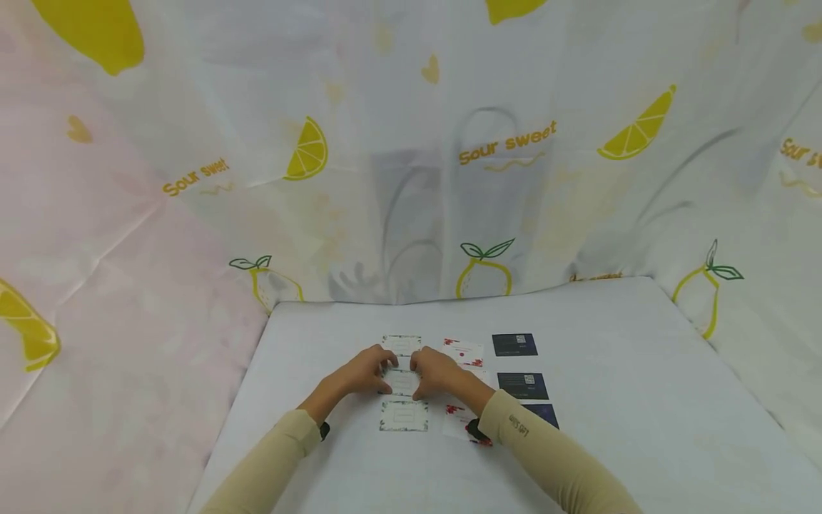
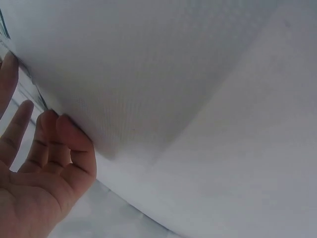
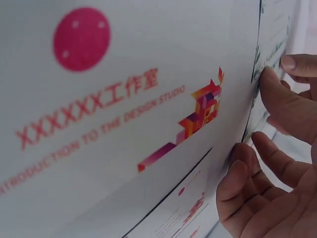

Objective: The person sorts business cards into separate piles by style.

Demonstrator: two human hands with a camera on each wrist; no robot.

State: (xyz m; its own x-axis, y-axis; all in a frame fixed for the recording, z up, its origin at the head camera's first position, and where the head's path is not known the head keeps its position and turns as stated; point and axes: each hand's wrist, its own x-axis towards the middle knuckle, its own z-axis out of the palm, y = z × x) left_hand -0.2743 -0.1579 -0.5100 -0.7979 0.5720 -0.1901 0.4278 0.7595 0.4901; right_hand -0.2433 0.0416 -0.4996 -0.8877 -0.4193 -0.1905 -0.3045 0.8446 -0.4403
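Note:
Both hands work at the middle white business card (image 1: 402,383) of the left column, which has a grey-green leafy border. My left hand (image 1: 366,370) holds its left side, thumb low and fingers bent above. From the other side my right hand (image 1: 439,373) holds the card's right edge in the same way. In the right wrist view, the thumb and curled fingers of the right hand (image 3: 267,193) meet the leafy card edges. The left hand (image 2: 49,173) shows bent fingertips at an edge. Above and below lie matching leafy cards, the upper (image 1: 401,345) and the lower (image 1: 404,416).
Right of the hands runs a column of white cards with red print (image 1: 462,352), partly hidden by the right arm. Farther right are several dark blue cards (image 1: 514,345). All lie on a white-covered table (image 1: 642,400), with a lemon-print curtain (image 1: 411,143) behind.

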